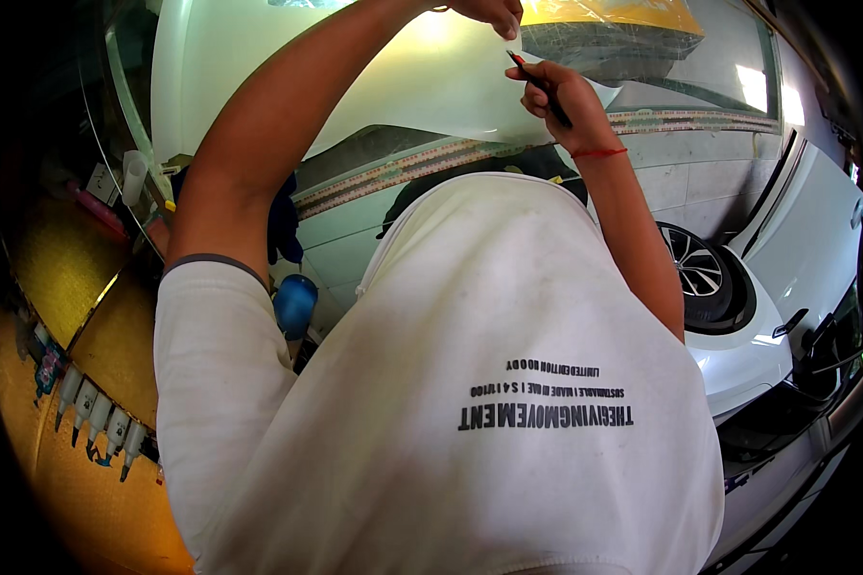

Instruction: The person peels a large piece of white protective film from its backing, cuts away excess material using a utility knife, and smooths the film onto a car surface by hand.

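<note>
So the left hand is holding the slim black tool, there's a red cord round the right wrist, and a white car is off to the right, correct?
Not quite: the head view shows the slim black tool in the right hand, not the left hand. The red cord and white car are as you said.

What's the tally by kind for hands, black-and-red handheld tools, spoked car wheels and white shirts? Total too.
Hands: 2 (left hand, right hand)
Black-and-red tool, in the right hand: 1
Spoked car wheel: 1
White shirt: 1
Total: 5
</note>
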Demonstrator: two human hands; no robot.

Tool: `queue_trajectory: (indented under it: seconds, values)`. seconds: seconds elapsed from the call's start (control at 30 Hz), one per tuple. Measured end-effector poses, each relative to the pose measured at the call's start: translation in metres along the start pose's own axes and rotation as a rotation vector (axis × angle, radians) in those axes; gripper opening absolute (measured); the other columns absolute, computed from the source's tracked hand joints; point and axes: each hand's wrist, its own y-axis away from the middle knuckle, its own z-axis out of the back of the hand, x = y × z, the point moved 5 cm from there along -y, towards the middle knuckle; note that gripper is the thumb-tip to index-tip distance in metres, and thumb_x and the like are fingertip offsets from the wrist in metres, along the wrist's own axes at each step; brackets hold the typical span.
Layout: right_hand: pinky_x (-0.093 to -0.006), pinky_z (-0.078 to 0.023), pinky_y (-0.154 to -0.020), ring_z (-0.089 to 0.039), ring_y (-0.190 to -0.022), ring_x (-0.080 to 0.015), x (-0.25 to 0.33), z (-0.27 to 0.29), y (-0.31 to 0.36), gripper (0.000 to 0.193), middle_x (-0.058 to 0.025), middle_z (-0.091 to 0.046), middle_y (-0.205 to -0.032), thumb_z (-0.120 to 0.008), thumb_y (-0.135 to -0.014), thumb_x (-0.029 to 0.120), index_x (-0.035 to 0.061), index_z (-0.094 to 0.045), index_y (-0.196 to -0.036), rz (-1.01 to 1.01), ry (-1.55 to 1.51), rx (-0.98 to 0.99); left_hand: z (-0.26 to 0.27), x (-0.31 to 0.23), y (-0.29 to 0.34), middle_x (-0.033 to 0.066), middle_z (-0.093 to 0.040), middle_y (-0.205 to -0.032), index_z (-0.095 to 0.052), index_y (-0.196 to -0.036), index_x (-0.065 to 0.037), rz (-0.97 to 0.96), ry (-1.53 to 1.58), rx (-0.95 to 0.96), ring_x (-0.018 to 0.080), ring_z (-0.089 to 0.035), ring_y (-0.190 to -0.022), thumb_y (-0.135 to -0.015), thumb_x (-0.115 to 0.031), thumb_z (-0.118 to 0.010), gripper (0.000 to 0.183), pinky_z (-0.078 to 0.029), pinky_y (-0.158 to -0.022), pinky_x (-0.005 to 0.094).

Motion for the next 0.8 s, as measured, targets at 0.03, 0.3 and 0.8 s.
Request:
queue_trajectory:
  seconds: [0.03,0.3,0.8]
  values:
    - [-0.0269,-0.031,-0.058,-0.038,-0.059,-0.0107,0.0,0.0,0.001,0.031,0.0015,-0.043,-0.061,-0.053,-0.102,0.017,-0.0095,-0.069,-0.104,-0.003,-0.005,-0.001,0.001,0.0,0.0,0.0097,-0.079,-0.105,-0.08,-0.111,-0.013,0.005,0.006,-0.001,0.0267,-0.072,-0.099,-0.084,-0.042,-0.077,0.04,-0.054,-0.091,0.0392]
    - [-0.0276,-0.036,-0.06,-0.043,-0.061,-0.0093,0.001,0.0,-0.001,0.023,-0.0063,-0.059,-0.082,-0.049,-0.104,0.01,-0.0092,-0.062,-0.106,0.019,-0.132,0.014,0.002,-0.003,0.003,0.0107,-0.078,-0.106,-0.08,-0.111,-0.012,0.037,0.005,-0.019,0.0271,-0.072,-0.1,-0.081,-0.042,-0.077,0.042,-0.054,-0.092,0.0387]
    - [-0.0257,-0.037,-0.062,-0.041,-0.061,-0.0085,-0.001,-0.002,-0.006,0.026,-0.0087,-0.064,-0.091,-0.047,-0.104,0.01,-0.0112,-0.06,-0.113,0.013,-0.078,0.022,0.001,-0.003,0.002,0.0111,-0.079,-0.104,-0.081,-0.108,-0.012,0.062,0.02,-0.031,0.0274,-0.072,-0.098,-0.081,-0.041,-0.077,0.04,-0.054,-0.091,0.0391]
